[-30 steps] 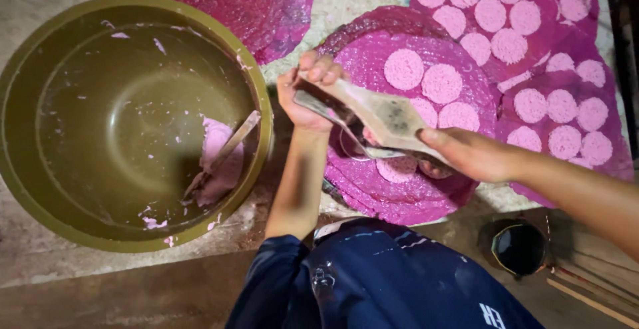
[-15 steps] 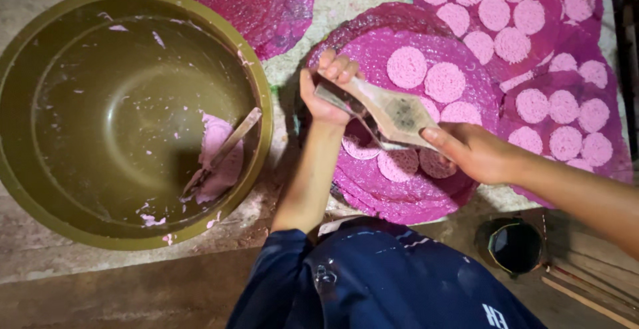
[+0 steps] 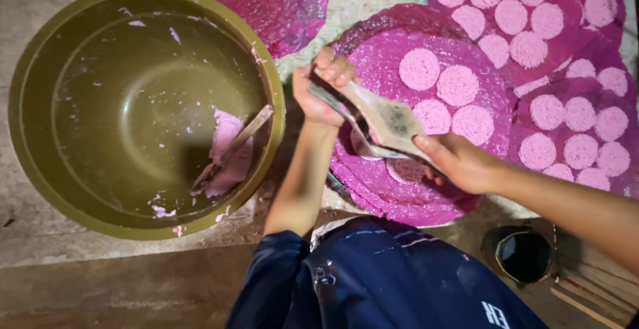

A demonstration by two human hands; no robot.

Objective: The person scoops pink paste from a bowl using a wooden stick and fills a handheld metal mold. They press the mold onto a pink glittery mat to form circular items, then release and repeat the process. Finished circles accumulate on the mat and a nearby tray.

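My left hand (image 3: 319, 93) grips the handle of a metal spoon (image 3: 363, 144) above a round magenta mat (image 3: 399, 199). My right hand (image 3: 459, 163) holds a wooden paddle (image 3: 386, 117) that lies across the spoon, its far end reaching my left fingers. Several pale pink discs (image 3: 419, 69) sit in rows on the mat just beyond the tools. To my left stands a large olive bowl (image 3: 276, 113) with a lump of pink dough (image 3: 229, 153) and a stick (image 3: 247, 136) leaning in it.
More magenta mats with pink discs (image 3: 562, 33) lie at the far right, and a bare mat (image 3: 279, 3) lies behind the bowl. A small dark cup (image 3: 522, 256) and wooden sticks (image 3: 586, 299) are near my right knee. My dark blue clothing (image 3: 386, 282) fills the bottom centre.
Both hands, with paddle and spoon still together, have shifted slightly to the right over the mat. The bowl and its stick have not moved.
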